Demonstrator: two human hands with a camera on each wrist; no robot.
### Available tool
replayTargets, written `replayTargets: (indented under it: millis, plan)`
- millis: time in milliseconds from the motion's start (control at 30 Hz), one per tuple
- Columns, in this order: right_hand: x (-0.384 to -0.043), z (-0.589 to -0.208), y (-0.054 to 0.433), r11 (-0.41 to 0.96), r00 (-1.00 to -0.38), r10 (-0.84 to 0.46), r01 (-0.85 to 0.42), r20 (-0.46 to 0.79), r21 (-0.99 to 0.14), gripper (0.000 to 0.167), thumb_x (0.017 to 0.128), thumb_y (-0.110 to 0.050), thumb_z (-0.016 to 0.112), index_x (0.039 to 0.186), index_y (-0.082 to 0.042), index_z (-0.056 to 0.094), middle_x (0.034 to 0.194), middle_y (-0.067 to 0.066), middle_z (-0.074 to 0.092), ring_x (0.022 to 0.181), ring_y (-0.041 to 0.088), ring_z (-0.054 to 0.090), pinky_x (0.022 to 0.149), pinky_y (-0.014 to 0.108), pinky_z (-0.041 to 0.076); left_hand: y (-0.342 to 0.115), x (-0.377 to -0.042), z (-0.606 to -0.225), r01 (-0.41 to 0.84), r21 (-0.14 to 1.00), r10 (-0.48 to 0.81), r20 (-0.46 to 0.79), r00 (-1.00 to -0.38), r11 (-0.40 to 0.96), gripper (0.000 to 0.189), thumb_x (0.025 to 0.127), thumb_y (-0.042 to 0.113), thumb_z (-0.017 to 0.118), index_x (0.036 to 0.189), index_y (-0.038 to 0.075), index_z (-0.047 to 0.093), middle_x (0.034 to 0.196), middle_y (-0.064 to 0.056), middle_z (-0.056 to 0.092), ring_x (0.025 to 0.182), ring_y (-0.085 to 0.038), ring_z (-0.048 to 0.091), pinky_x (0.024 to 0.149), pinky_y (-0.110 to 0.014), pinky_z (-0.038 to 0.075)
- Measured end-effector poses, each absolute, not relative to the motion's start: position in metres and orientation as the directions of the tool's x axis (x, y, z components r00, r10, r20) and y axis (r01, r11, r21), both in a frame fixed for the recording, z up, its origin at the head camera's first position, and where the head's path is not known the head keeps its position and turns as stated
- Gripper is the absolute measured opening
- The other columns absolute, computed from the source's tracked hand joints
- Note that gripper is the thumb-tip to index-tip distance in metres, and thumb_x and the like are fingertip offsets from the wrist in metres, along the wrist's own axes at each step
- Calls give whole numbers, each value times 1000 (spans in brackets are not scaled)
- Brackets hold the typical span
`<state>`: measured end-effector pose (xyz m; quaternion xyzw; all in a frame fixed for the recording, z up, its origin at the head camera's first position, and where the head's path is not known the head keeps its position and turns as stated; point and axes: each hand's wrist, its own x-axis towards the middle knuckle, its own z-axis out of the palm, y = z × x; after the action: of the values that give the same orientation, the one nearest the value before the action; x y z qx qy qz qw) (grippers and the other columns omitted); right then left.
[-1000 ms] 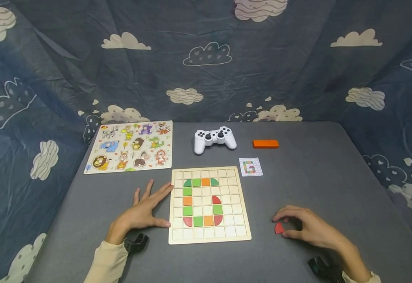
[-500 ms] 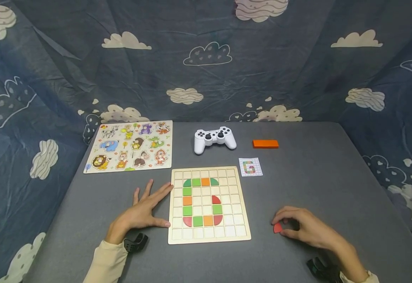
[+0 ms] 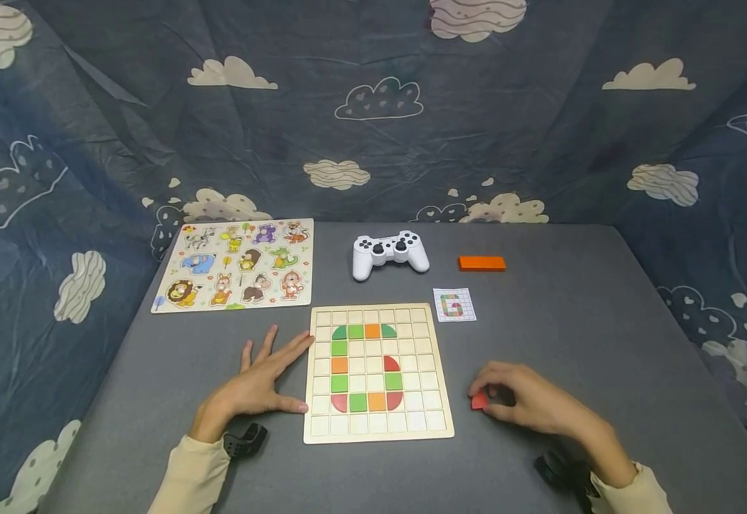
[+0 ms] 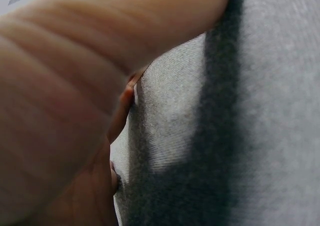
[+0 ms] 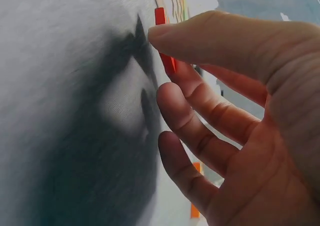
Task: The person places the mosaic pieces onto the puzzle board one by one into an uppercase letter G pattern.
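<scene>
My right hand [image 3: 527,396] pinches a small red piece [image 3: 479,400] between thumb and fingers, just right of the wooden grid board [image 3: 440,421]. In the right wrist view the red piece [image 5: 168,60] stands edge-on by the thumb tip, close over the table. My left hand [image 3: 254,385] lies with fingers spread, its thumb and a fingertip at the board's left edge. Green, orange and red tiles, some square and some quarter-round, sit in the grid in a G-like outline. The left wrist view shows mostly the thumb [image 4: 150,20] and its shadow.
A small pattern card [image 3: 454,305] with a coloured G lies beyond the board's upper right corner. Farther back are an animal puzzle board [image 3: 238,268], a white game controller [image 3: 390,254] and an orange block [image 3: 481,263]. A cloud-patterned cloth [image 3: 373,143] hangs behind the table.
My right hand has gripped the red piece and moved left with it, nearer the board. My left hand stays at the board's edge.
</scene>
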<state>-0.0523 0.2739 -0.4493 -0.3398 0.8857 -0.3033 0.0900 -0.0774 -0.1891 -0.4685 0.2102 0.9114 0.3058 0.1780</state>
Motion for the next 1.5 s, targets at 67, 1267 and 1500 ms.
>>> replayTargets:
  millis: [67,1267,1500]
  plan:
    - [-57,-446,267,604,-753,-659,-532,4,-594,27,83,-8,80,102,-25,73,100,-15,64,88,5,59,78,29,52,-189,-77,-468,271,634,490,-197,-849,724,113,70,47,87,161,21,26,168,-7,20,151,-48,-14,110,-73,-18]
    - [-125,-437,130,501,-583,-812,-713,17,-490,10,92,-13,71,101,-15,74,100,-3,63,84,12,58,78,23,49,-190,-80,-472,275,625,487,-197,-851,731,113,70,49,87,161,24,25,169,-2,19,152,-46,-15,110,-72,-18]
    - [-127,-443,123,518,-585,-811,-728,12,-449,12,89,-12,73,101,-15,75,99,-3,65,81,9,54,76,24,47,-191,-80,-474,274,623,485,-196,-852,733,113,70,50,87,161,24,25,168,-2,19,152,-46,-14,110,-73,-17]
